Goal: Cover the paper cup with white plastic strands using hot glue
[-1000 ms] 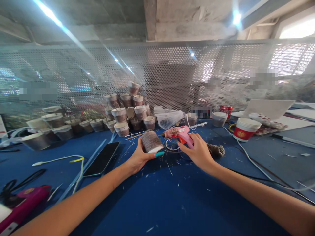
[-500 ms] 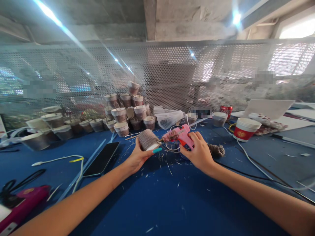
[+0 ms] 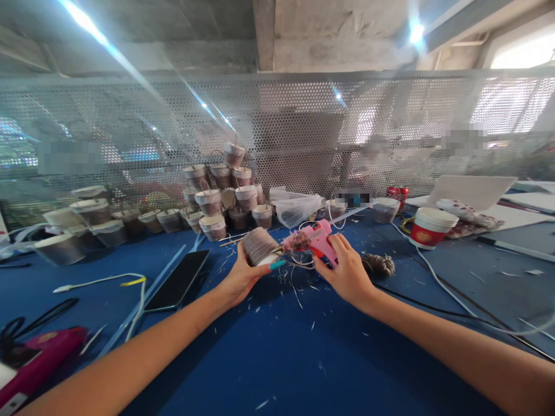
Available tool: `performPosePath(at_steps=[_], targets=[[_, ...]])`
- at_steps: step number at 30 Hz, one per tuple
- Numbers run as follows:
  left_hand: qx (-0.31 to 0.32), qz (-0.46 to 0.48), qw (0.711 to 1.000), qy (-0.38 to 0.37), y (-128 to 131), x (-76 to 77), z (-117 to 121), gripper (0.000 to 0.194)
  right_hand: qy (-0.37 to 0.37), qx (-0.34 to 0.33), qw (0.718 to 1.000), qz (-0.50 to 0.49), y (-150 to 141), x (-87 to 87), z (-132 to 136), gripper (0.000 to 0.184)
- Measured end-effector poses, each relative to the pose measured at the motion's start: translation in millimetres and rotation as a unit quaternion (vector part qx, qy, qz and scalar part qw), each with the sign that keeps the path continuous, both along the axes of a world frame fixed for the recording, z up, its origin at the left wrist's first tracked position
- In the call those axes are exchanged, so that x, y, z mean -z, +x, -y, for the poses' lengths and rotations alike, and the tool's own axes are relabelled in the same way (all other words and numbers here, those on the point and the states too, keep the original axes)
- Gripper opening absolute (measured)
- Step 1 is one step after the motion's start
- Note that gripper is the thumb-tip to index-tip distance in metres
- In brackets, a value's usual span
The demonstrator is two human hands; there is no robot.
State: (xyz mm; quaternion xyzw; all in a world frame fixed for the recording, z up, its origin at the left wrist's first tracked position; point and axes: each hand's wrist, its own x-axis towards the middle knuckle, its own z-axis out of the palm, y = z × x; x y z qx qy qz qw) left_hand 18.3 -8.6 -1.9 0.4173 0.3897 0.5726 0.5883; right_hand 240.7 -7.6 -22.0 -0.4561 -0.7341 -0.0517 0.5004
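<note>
1. A black phone [image 3: 178, 282] lying flat on the blue desk [image 3: 281, 358], left of centre
2. A white cable [image 3: 143, 294] beside it, with a yellow tag [image 3: 133, 282]
3. A magenta object [image 3: 52, 355] at the lower left, a black strap [image 3: 41, 320] close by
4. Nested paper cups [image 3: 432, 228], red-banded, upright on the right
5. Red drinks cans [image 3: 394, 195] farther back
6. A perforated screen [image 3: 299, 130] behind the desk, under a concrete beam [image 3: 264, 34]
</note>
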Motion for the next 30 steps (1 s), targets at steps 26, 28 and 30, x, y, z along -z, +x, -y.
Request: performPosePath(at_steps=[26, 28, 30], targets=[[0.010, 0.021, 1.000, 0.013, -5.3, 5.7, -6.2, 0.087, -0.008, 0.028, 1.000, 0.012, 1.8, -2.0, -1.1, 0.013], [0.011, 0.019, 1.000, 0.019, -5.4, 5.9, -6.1, 0.088, -0.003, 0.028, 1.000, 0.012, 1.6, -2.3, -0.7, 0.013], [0.023, 0.022, 0.999, 0.028, -5.3, 5.6, -5.2, 0.092, -0.002, 0.028, 1.000, 0.011, 1.8, -2.5, -0.6, 0.013]])
